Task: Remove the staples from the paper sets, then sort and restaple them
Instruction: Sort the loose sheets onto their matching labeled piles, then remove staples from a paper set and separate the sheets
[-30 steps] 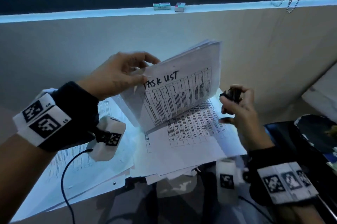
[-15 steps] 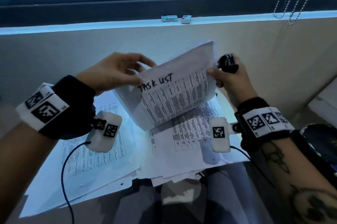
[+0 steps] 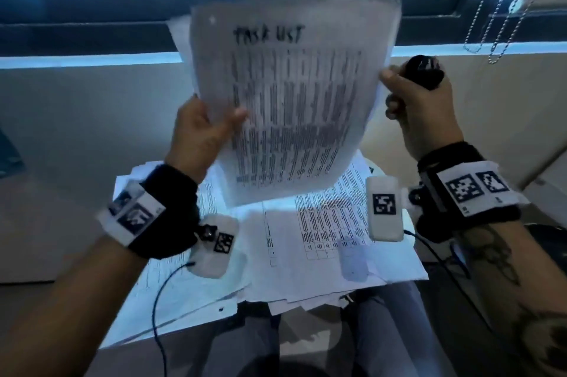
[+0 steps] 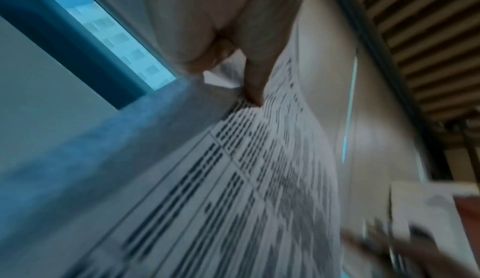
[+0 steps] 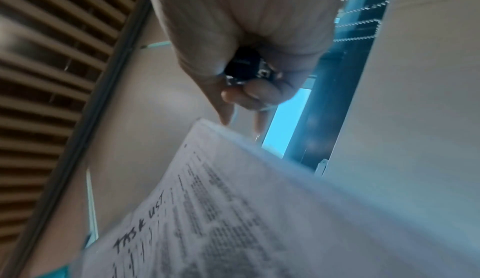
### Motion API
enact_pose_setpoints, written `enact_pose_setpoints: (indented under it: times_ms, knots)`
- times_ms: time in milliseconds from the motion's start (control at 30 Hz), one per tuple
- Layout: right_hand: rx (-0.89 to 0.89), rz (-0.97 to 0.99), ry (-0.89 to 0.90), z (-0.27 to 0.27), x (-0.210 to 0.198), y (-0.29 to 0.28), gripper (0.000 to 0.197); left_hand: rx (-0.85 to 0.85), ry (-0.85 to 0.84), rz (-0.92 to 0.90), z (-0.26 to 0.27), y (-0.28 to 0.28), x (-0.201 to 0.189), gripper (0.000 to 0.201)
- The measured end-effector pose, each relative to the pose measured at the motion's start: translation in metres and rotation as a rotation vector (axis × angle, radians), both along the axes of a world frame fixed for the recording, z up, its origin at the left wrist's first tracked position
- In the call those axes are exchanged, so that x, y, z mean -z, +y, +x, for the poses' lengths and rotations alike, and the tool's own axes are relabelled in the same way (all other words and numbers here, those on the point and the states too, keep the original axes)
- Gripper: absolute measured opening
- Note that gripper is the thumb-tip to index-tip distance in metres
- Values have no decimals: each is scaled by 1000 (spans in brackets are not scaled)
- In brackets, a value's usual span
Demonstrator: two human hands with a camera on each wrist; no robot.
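Note:
A paper set (image 3: 291,100) headed "TASK LIST" in black marker stands upright in the air in front of me. My left hand (image 3: 205,131) pinches its lower left edge, thumb on the printed face; the left wrist view shows a finger (image 4: 255,89) pressed on the paper set (image 4: 233,179). My right hand (image 3: 420,106) grips a small black staple remover (image 3: 425,69) in the palm, and its fingertips (image 5: 226,118) touch the paper set's (image 5: 207,210) right edge. The staple remover (image 5: 246,68) shows between curled fingers.
More printed sheets (image 3: 322,238) lie spread in a loose pile on my lap, over my knees (image 3: 383,330). A windowsill (image 3: 76,60) runs across behind, with bead chains (image 3: 497,26) hanging at the upper right. A low wall stands just beyond the pile.
The paper set has been lifted from a tilted pose near the pile to upright at window height. My left hand has shifted from its top corner to its lower left edge; my right hand stays at the right edge.

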State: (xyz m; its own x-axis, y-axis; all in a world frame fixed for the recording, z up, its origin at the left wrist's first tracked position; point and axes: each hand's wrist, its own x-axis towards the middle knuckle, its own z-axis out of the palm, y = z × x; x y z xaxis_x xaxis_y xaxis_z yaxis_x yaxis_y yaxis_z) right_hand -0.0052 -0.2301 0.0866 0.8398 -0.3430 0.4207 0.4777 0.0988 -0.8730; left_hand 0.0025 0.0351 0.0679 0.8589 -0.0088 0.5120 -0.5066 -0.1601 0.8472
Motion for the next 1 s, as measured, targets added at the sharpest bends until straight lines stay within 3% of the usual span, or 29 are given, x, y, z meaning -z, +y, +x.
enact_pose_setpoints:
  times_ms: [100,167,233,400,500,633,733,800,900,1000]
  knots:
    - [-6,-213,112,-6,-4,5,26,12,78,17,5,32,-40,22]
    - [-55,-353,234,-9,5,16,23,8,255,33,13,57,-51,34]
    - [-108,-441,335,-11,20,24,21,0,474,133,17,76,-48,32]
    - [-126,-519,524,-16,71,21,27,-209,868,483,23,122,20,5]
    - [-253,-611,666,-22,103,18,34,-342,959,577,39,150,67,33]
    - [-412,-600,777,-28,124,23,44,-464,941,699,59,158,92,47]
    - [-393,-497,889,-31,135,30,39,-604,900,817,62,136,85,78]
    - [-367,-417,958,-34,143,34,39,-671,796,885,62,117,76,87]
    - [-338,-486,940,-36,153,36,43,-573,632,1059,69,78,65,72]
    - [-315,-558,931,-34,156,37,56,-291,661,1004,77,23,60,44]
